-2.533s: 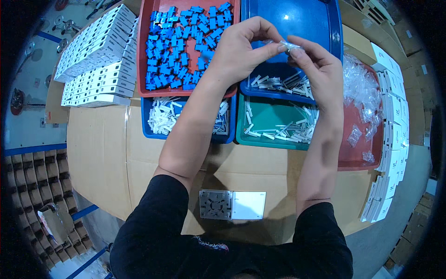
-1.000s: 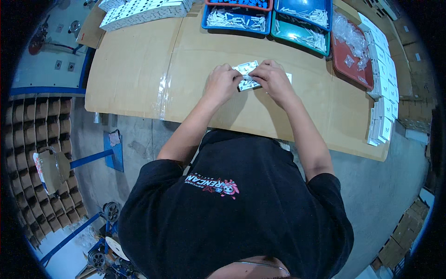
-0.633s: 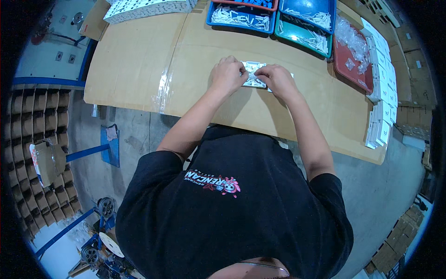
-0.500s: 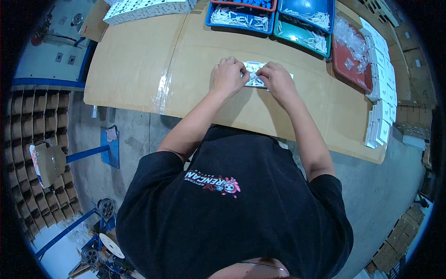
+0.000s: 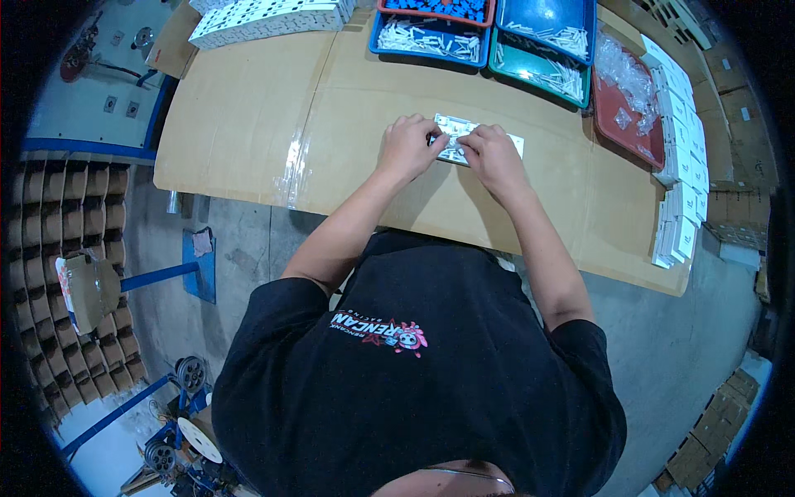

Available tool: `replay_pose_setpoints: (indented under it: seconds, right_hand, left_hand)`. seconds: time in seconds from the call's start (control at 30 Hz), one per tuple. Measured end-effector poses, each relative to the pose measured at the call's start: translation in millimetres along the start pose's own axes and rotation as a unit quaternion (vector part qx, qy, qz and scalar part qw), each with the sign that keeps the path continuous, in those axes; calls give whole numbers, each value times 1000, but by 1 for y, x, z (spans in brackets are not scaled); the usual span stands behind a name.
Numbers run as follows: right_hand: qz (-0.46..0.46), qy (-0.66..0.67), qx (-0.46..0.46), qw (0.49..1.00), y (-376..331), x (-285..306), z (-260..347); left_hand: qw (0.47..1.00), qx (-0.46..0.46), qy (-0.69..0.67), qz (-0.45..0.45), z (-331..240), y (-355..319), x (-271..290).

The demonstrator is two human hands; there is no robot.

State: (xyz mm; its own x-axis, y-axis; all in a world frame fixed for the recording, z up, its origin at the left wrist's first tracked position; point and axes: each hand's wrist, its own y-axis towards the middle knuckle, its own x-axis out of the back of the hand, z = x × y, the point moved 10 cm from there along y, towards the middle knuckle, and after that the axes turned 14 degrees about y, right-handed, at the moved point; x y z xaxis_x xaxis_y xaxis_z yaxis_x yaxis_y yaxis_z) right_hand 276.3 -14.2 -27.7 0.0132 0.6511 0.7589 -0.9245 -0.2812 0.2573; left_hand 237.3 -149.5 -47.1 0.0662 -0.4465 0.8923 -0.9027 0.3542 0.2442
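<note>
A flat white rectangular piece (image 5: 448, 123) with small raised details lies on the cardboard-covered table, between my two hands. My left hand (image 5: 406, 149) is bent over its left end, thumb and forefinger pinched together near its middle. From the other side, my right hand (image 5: 494, 157) pinches over the right half, its fingertips close to those of the left. Whatever small part the fingertips hold is too small to make out. The right end of the white piece shows beyond my right hand.
Beyond my hands stand a blue tray (image 5: 431, 55) and a green tray (image 5: 538, 79) of white pins, and a red tray (image 5: 479, 18) of blue parts. A dark red tray (image 5: 629, 139) holds clear plastic bags. White boxes (image 5: 686, 199) line the right edge; patterned boxes (image 5: 269, 25) stand far left.
The whole view has shifted slightly. Both hands stay at the white piece with fingers pinched; the piece now looks a little more tilted, its right end lower.
</note>
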Motion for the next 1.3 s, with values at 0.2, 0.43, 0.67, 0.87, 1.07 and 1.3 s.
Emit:
replay_pose_setpoints:
  seconds: [0.2,0.43,0.67,0.87,1.07,1.3]
  right_hand:
    - [-15,20,7,1000,-8,0,6]
    - [-37,-14,9,999,-14,0,6]
    - [2,-60,16,998,-22,-2,19]
    - [16,-59,-7,998,-19,-1,19]
    - [-9,-62,-5,998,-23,-4,16]
    - [23,-42,-19,999,-19,-11,4]
  left_hand:
    - [995,63,-13,81,8,8,-13]
    - [995,68,-21,65,10,8,-12]
    - [998,-30,-31,-49,0,-10,10]
    - [987,-130,61,-70,-29,-31,10]
    - [991,-103,66,-57,-27,-34,8]
    - [994,-99,45,-27,-23,-35,1]
